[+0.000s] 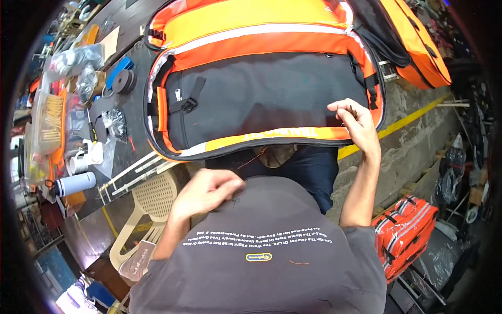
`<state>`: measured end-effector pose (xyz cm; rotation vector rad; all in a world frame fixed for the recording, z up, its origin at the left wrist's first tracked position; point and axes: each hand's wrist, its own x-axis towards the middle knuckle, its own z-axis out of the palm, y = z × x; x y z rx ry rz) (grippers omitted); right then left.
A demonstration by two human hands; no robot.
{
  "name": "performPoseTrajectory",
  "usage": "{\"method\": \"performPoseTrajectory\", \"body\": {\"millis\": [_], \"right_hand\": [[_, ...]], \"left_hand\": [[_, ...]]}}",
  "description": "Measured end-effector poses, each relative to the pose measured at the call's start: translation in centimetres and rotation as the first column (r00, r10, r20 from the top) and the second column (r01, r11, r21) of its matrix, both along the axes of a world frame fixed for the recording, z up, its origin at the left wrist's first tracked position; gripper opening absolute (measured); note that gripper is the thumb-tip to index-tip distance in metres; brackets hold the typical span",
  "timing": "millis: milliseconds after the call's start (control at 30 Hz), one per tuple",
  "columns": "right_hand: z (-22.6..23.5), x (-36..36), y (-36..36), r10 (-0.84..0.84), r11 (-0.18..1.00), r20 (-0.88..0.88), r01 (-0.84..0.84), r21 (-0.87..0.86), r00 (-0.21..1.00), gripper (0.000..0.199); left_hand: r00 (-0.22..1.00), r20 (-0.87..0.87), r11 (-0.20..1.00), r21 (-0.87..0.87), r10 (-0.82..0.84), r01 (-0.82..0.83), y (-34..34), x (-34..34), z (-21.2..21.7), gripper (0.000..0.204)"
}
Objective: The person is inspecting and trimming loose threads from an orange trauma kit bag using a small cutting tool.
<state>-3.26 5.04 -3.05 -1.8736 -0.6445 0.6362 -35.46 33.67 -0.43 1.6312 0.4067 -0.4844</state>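
Observation:
An orange and black bag (261,99) lies unzipped on the dark table, its black inner panel facing up. Over its near right edge is my right hand (358,128), closed around a small dark pointed tool (353,111) that is mostly hidden by the fingers. My left hand (206,192) is drawn back against the front of my grey shirt (261,225), thumb and fingers pressed together; whatever they pinch, if anything, is too small to make out. A loose orange thread (253,157) hangs by the bag's near rim. Short thread ends cling to the shirt.
A second orange bag (421,47) sits at the far right, and a red-orange one (405,235) rests low at the right. Left of the bag are a black webbing roll (124,82), a white bottle (76,184) and plastic containers (50,123). A beige plastic chair (151,201) stands below the table edge.

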Motion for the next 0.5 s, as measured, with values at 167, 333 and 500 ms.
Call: {"method": "performPoseTrajectory", "body": {"millis": [167, 333, 500], "right_hand": [[-0.1, -1.2, -2.3, -0.187, 0.979, 0.119, 0.175, 0.101, 0.975, 0.018], [-3.5, 3.1, -6.9, -0.477, 0.875, 0.377, 0.469, 0.12, 0.794, 0.018], [-2.1, 6.9, -7.4, -0.472, 0.818, 0.654, 0.57, 0.076, 0.591, 0.026]], "left_hand": [[0.978, -0.043, 0.952, -0.227, 0.203, -0.207, -2.7, 1.1, -8.8, 0.055], [0.883, -0.161, 0.611, -0.667, 0.44, -0.426, -4.4, 4.8, -11.3, 0.046], [0.934, -0.069, 0.707, -0.634, 0.35, -0.312, -3.0, 4.7, -11.9, 0.022]]}}
